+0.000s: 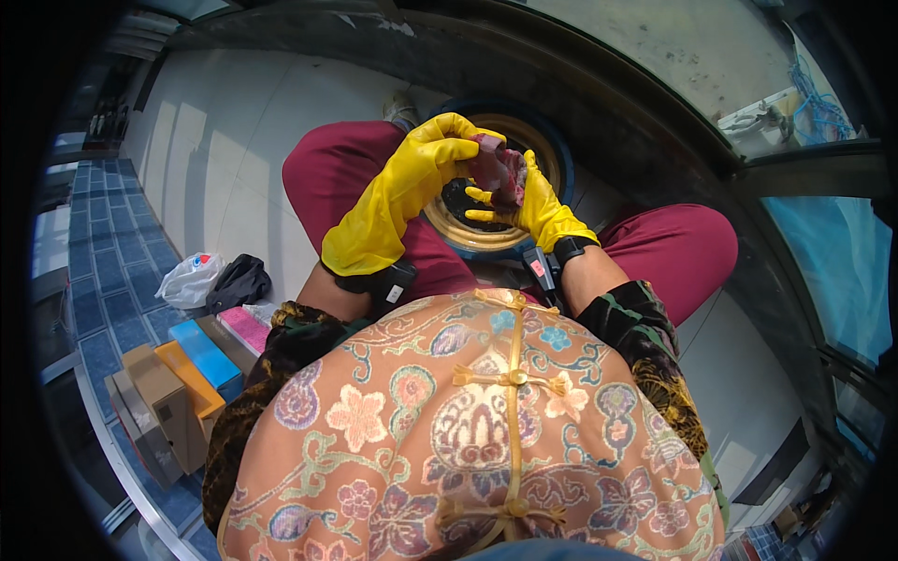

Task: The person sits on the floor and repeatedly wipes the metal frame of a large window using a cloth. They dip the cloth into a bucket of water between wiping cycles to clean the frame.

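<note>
My left hand [449, 151], in a yellow rubber glove, pinches a crumpled dark-red and greyish piece [497, 172] that looks like wet cloth; its exact kind cannot be told. On the other side, my right hand [537, 203], gloved alike, holds the same piece between the thumb and spread fingers. Both hands are raised over a round basin [473, 242] with a gold-coloured inside and a blue outer rim. Something dark lies in the basin, partly hidden by the hands and the piece.
My bent knees flank the basin on a pale tiled floor [210, 175]. A dark low wall [631, 133] runs beyond it. To the left are several cardboard boxes [165, 421], a blue box [205, 350], a white plastic bag [191, 282] and a black bag [240, 284].
</note>
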`<state>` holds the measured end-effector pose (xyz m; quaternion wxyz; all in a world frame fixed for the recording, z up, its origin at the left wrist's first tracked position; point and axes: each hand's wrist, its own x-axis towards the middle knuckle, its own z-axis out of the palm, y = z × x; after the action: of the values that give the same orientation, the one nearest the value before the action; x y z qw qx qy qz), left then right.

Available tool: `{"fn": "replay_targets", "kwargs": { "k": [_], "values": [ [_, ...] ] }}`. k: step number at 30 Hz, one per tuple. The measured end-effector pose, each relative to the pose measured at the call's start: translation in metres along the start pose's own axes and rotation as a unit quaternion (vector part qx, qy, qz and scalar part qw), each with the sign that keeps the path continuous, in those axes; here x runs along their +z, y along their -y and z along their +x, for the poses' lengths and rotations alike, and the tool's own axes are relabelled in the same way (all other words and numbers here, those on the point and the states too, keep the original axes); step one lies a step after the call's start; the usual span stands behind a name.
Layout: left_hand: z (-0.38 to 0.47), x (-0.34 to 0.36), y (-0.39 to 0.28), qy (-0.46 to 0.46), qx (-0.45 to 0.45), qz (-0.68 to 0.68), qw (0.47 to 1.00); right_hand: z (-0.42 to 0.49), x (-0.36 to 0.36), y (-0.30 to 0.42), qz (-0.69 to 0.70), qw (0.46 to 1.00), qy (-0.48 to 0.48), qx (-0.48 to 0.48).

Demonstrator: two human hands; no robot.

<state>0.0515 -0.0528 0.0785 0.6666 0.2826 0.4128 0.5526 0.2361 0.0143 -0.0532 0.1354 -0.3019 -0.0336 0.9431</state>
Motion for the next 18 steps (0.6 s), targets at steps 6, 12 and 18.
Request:
{"fn": "replay_targets", "kwargs": {
  "k": [6, 12, 18],
  "values": [
    [0.016, -0.005, 0.083, -0.089, -0.015, 0.125, 0.988, 0.008, -0.002, -0.003, 0.011, 0.998, -0.027, -0.048],
    [0.027, 0.008, 0.121, -0.158, -0.034, 0.244, 0.956, 0.044, -0.038, -0.017, 0.045, 0.994, -0.024, -0.096],
    [0.029, 0.006, 0.125, -0.184, -0.051, 0.221, 0.956, 0.060, -0.045, -0.014, 0.384, 0.917, 0.069, 0.089]
  ]
}}
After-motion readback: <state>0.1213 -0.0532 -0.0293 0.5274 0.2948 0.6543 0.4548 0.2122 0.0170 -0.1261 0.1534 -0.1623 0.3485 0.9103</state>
